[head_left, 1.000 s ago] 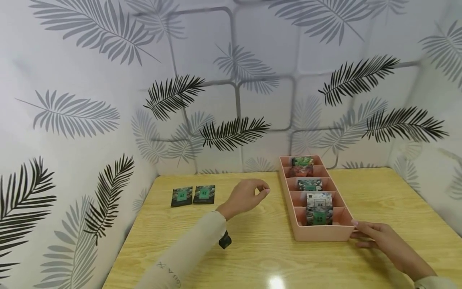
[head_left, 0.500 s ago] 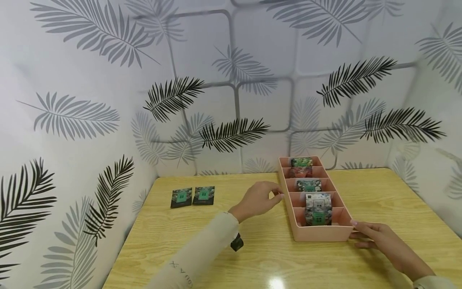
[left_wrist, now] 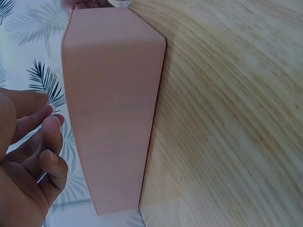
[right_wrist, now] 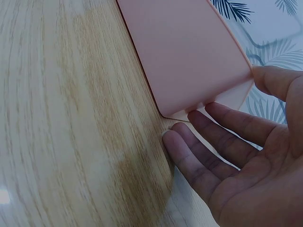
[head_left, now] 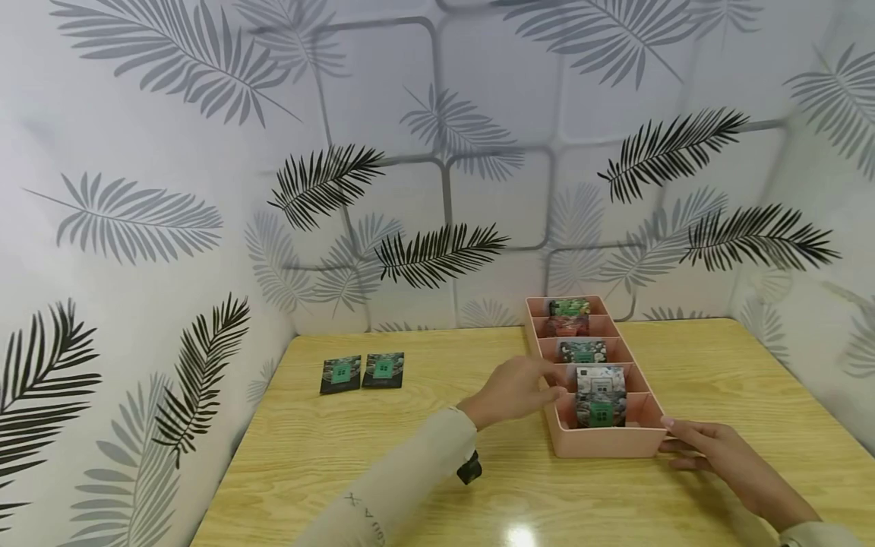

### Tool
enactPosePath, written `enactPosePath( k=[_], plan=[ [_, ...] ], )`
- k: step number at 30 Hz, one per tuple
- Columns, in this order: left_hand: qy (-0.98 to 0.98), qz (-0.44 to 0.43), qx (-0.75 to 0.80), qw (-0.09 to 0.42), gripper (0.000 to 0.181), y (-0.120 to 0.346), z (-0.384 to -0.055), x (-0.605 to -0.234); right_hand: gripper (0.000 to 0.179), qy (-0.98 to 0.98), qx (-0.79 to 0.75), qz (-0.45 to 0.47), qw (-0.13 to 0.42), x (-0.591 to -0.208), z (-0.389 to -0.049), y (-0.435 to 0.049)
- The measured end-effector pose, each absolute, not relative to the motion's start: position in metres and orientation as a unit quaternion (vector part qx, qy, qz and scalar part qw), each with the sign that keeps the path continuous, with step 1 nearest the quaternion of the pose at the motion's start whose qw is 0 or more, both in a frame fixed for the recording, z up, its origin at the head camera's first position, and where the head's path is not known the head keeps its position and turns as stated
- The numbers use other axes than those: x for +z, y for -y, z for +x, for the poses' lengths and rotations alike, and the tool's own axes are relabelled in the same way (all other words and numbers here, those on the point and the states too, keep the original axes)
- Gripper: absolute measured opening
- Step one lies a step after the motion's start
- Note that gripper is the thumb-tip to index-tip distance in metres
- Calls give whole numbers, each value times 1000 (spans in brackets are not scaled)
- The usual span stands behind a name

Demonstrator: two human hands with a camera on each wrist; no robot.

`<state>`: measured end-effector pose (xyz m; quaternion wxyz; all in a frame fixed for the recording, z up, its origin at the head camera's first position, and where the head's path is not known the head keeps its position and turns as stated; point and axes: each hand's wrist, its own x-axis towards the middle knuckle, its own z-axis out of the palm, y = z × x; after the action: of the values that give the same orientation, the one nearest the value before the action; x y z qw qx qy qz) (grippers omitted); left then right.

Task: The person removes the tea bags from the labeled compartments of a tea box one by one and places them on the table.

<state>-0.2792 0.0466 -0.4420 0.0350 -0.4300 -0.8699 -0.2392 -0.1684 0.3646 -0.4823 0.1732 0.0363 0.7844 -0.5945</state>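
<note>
A long pink organizer box (head_left: pixel 608 444) with several compartments lies on the table. My right hand (head_left: pixel 734 467) touches its near right corner, thumb at the rim and fingers against the outer side. My left hand (head_left: pixel 509 391) is at the box's left edge over the near compartments, thumb and fingers loosely bent. Nothing shows between those fingers in the left wrist view. In the two nearest compartments stand a grey-white packet (head_left: pixel 601 378) and a dark packet with a green label (head_left: pixel 601 414). Farther back are a dark floral packet (head_left: pixel 583 352), a red packet (head_left: pixel 566 327) and a green packet (head_left: pixel 570 307).
Two dark packets with green labels, a left packet (head_left: pixel 340 374) and a right packet (head_left: pixel 383 370), lie flat side by side at the back left of the wooden table (head_left: pixel 437 349). A leaf-patterned wall (head_left: pixel 410 296) stands behind the table.
My left hand has moved right and toward me, from over the table to the left edge of the box. My right hand stays at the box's corner.
</note>
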Motion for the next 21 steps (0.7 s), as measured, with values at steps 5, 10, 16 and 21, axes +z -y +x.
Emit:
enactPosePath(
  k=[5, 10, 16, 21],
  plan=[
    [871, -438, -221, 25, 22, -55, -275, -443, 72, -783, -596, 33, 174, -481, -168, -364],
    [868, -448, -212, 37, 24, -63, -273, -443, 71, -785, -595, 40, 168, -482, -168, -363],
    [864, -463, -190, 55, 17, -71, -269, -444, 71, -788, -592, 46, 165, -483, -167, -363],
    [868, -457, -186, 56, 10, -74, -265, -444, 71, -787, -593, 41, 166, -482, -167, -364]
  ],
)
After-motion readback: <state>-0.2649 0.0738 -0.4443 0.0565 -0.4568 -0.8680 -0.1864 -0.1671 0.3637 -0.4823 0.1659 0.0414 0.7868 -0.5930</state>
